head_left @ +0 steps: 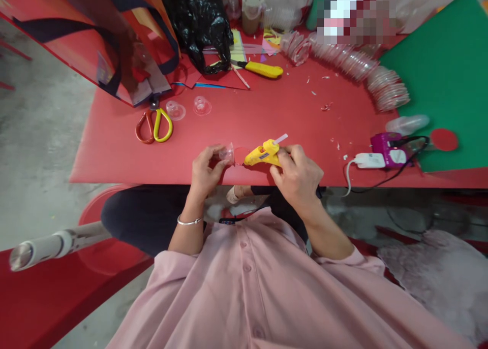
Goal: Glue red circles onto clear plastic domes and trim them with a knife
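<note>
Near the front edge of the red table [125, 161], my left hand [206, 167] grips a small clear plastic cup [227, 152] tipped on its side. My right hand [299, 171] is wrapped round a yellow hot glue gun [263, 154], and a translucent glue stick [281, 138] pokes out of its back end. The gun's nozzle points left, close to the cup's rim; whether the two touch I cannot tell. A clear round disc [241, 155] seems to lie just behind the nozzle. Two similar clear plastic pieces [176, 110] rest farther back on the left.
Scissors [154, 125] lie at left beside a large bag [114, 39]. A yellow utility knife [263, 69] sits near a black plastic bag [198, 24]. Stacked clear cups [351, 62] curve along the back right. A purple power adapter [389, 148] with cables stands by a green board [450, 85].
</note>
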### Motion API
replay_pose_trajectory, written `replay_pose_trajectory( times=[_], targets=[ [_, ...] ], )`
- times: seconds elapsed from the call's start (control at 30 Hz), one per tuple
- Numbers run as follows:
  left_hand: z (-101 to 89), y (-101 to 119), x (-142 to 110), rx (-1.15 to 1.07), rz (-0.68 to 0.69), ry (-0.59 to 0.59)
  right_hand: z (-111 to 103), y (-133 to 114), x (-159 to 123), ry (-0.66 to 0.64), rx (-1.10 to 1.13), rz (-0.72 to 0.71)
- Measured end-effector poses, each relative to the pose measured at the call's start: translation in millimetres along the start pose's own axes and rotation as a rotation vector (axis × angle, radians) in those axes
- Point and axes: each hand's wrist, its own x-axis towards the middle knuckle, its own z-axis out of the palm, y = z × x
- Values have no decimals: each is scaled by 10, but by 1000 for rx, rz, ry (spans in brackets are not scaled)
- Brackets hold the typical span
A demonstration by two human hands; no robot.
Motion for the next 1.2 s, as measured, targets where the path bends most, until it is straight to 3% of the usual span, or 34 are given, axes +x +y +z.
replay_pose_trajectory(
  times=[0.6,0.9,1.2],
  targets=[
    [-18,22,-6,49,15,17,-32,107,-19,-31,-9,86],
    [-17,7,-7,63,24,7,-5,124,-6,25,-44,75],
    [-14,8,-4,64,38,14,14,93,-30,-12,-4,74]
  ],
)
